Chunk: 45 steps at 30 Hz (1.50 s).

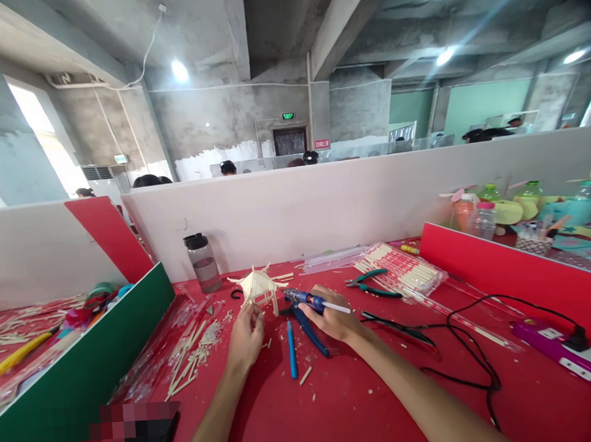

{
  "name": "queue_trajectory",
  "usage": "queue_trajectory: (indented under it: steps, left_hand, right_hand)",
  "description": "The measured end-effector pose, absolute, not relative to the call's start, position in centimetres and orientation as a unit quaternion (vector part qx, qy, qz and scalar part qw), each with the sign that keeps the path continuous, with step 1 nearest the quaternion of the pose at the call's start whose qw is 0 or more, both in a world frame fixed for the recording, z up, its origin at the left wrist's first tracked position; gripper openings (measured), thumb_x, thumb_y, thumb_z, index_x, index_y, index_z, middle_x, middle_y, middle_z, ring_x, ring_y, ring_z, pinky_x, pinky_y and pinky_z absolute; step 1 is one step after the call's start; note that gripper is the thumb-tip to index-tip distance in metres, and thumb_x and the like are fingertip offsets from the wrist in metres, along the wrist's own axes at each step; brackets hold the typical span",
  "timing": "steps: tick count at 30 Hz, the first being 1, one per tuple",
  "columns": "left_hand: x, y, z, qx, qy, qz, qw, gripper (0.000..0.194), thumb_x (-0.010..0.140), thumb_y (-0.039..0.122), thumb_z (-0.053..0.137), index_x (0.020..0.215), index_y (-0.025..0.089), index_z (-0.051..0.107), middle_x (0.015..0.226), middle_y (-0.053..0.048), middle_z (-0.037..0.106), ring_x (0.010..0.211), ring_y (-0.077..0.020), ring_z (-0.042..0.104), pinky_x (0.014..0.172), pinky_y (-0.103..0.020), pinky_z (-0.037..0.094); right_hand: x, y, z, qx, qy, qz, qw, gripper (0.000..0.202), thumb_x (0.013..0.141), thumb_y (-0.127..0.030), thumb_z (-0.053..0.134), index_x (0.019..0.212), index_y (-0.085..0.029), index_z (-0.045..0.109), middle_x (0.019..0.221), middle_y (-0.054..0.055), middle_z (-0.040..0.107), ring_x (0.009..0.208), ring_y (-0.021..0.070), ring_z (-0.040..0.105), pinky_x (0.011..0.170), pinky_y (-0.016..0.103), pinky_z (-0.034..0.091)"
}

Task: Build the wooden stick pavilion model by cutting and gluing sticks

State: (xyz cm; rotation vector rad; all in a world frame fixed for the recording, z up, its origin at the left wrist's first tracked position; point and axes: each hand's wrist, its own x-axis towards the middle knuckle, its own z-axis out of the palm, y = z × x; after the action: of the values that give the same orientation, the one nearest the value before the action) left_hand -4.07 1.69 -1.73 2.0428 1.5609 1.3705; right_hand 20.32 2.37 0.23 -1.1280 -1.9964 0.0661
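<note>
My left hand (247,332) has its fingers closed at the lower left of a small pavilion model (257,285) made of pale wooden sticks, gripping its near edge. The model stands on posts, with a pointed, ribbed roof. In my right hand (334,315) is a blue hot glue gun (306,300), with a white glue stick poking out of its back. Its nozzle points left, close to the model's right side; whether it touches cannot be made out. Under the gun lie blue-handled pliers (312,333), beside a blue pen-like tool (292,351).
Loose sticks (188,361) and scraps lie left, near a water bottle (202,263). Green-handled pliers (374,283) and bagged sticks (403,271) are at right. A black cable (462,331) runs to a purple power strip (558,348). Green (109,366) and red (504,281) dividers flank the table.
</note>
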Motion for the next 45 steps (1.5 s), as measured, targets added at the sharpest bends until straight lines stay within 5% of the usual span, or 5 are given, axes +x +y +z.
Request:
queue_trajectory:
  steps: [45]
  left_hand:
    - [-4.11,1.76,-1.82,0.700,0.533,0.462,0.109,0.021,0.091,0.034,0.043,0.077,0.020,0.050,0.075,-0.001,0.055,0.071,-0.0188,0.054,0.068,-0.029,0.040]
  right_hand:
    - [19.53,2.78,-0.15,-0.446,-0.778,0.026,0.441,0.037,0.098,-0.050,0.047,0.077,-0.022,0.059,0.077,0.003,0.061,0.071,0.0185,0.059,0.063,0.028,0.038]
